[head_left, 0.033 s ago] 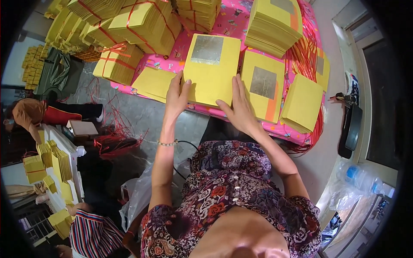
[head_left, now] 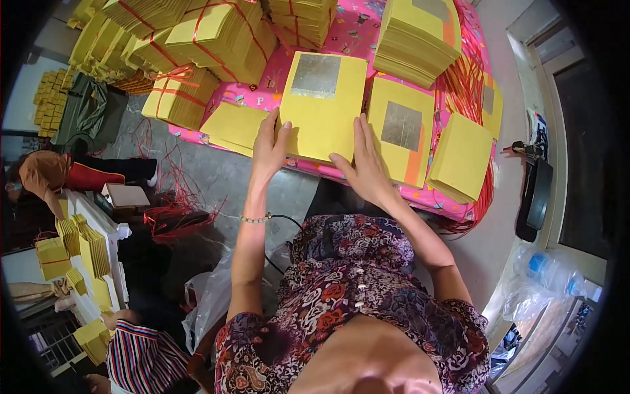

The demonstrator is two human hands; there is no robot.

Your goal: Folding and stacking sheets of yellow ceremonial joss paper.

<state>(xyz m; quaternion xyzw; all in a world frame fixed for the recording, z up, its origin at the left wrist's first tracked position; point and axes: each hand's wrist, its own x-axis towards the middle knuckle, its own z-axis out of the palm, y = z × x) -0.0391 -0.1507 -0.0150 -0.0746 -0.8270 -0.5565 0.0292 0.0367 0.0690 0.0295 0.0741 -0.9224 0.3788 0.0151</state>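
Note:
Before me lies a stack of yellow paper (head_left: 328, 118) with a silver square on its top sheet, on a pink patterned cloth (head_left: 354, 33). My left hand (head_left: 270, 146) presses its left edge, thumb over the near left corner. At the right edge my right hand (head_left: 366, 165) has its fingers along the side and its thumb at the front. The stack is held between both hands. A second yellow stack with a silver square and an orange strip (head_left: 401, 125) lies just right. Flat yellow sheets (head_left: 237, 126) lie by my left hand.
Bundles tied with red string (head_left: 220, 36) fill the table's far left. A tall yellow stack (head_left: 417, 49) stands far right, beside loose red strings (head_left: 466, 85). A plain yellow stack (head_left: 459, 157) sits near the right corner. Two other people are at left, by a white table (head_left: 115, 276).

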